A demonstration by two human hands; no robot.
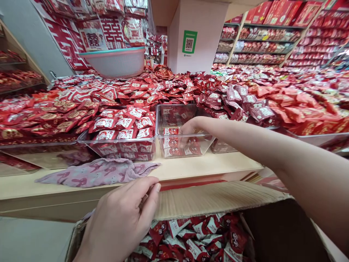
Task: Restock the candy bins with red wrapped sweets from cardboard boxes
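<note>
My right hand reaches down into a clear plastic bin. Red and white candy packets lie in the bottom of this bin, by my fingers. The bin's wall blurs the fingers, so their grip does not show clearly. Nearer to me, my left hand is closed on the upper edge of an opened cardboard box, thumb against the bent forefinger. Inside the box lies a heap of red and white candy packets. A pinkish-purple cloth is crumpled on the shelf just beyond my left hand.
To the left stands a clear bin full of red packets. More heaped bins, such as one with orange-red packets, line the display. Behind are a basin and a pillar with a green QR sign. The pale shelf edge runs in front.
</note>
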